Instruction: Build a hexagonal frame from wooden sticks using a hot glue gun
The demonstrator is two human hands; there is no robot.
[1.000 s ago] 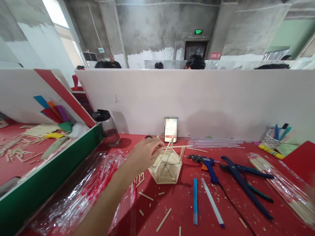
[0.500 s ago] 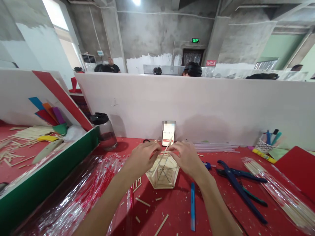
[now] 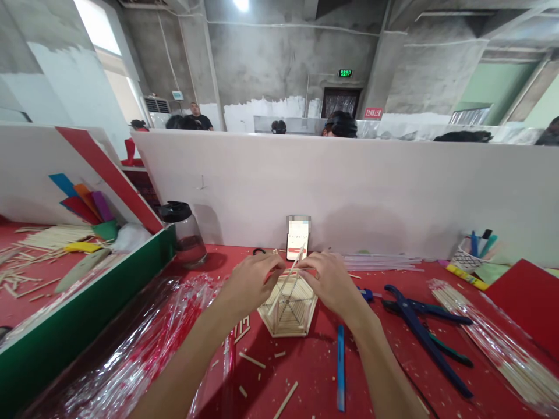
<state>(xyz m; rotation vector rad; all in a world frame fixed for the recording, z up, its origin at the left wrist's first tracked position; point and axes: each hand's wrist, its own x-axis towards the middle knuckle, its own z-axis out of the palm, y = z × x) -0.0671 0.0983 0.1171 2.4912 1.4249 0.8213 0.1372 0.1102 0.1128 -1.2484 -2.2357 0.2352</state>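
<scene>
A hexagonal model built of thin wooden sticks (image 3: 289, 323) sits on the red tabletop, dark lines radiating across its inside. One pale wooden stick (image 3: 299, 254) slants up over its far side. My left hand (image 3: 255, 278) bends over the model's far left edge with its fingers curled together; their tips hide whatever is between them. Across from it, my right hand (image 3: 325, 279) is at the far right edge, thumb and fingers pinched beside the slanting stick. The two hands are a small gap apart.
Behind the model a phone (image 3: 297, 238) leans against the white partition (image 3: 371, 192). Blue-handled pliers (image 3: 419, 326), a blue strip (image 3: 340, 366) and bagged sticks (image 3: 484, 337) lie right. Plastic wrapping (image 3: 144, 343) and a jug (image 3: 187, 238) are left. Stick scraps litter the front.
The view has shifted very slightly. Both hands keep nearly the same place at the stick model, and the slanting stick looks unmoved.
</scene>
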